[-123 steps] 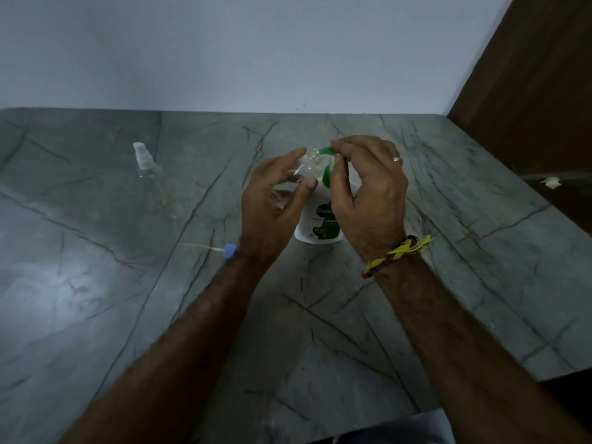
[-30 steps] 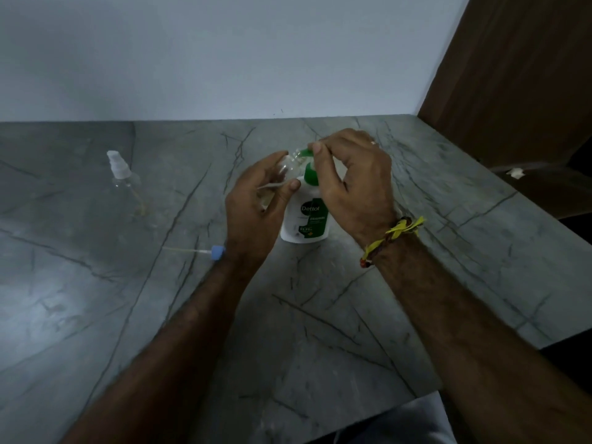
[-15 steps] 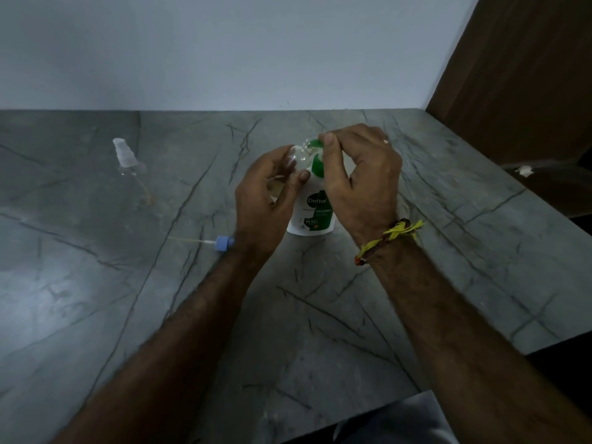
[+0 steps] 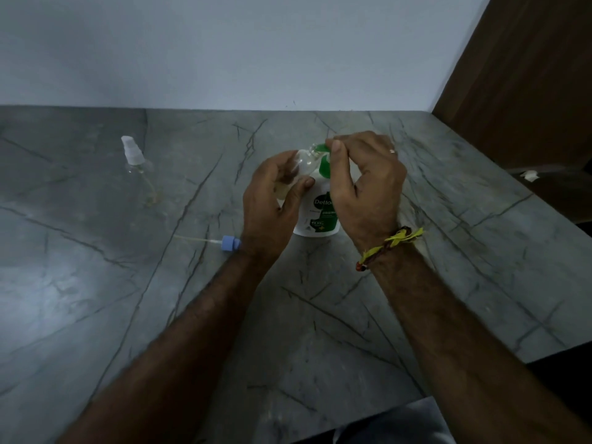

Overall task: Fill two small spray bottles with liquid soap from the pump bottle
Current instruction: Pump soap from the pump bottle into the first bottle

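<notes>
Starting nearest, a blue cap [image 4: 231, 243] with its thin tube is seen lying on the grey veined table [image 4: 320, 331], just beside the left wrist. Beyond it, the left hand [image 4: 272, 200] is wrapped around a small clear bottle [image 4: 302, 161], tilted with its open neck at the green spout. The right hand [image 4: 365, 184] is closed over the head of the white pump bottle [image 4: 320, 216]. The small bottle is judged light and slippery (soap may coat it), best gripped around its middle. Farther left, a second spray bottle [image 4: 136, 163] stands capped. A plain wall [image 4: 256, 49] lies behind.
</notes>
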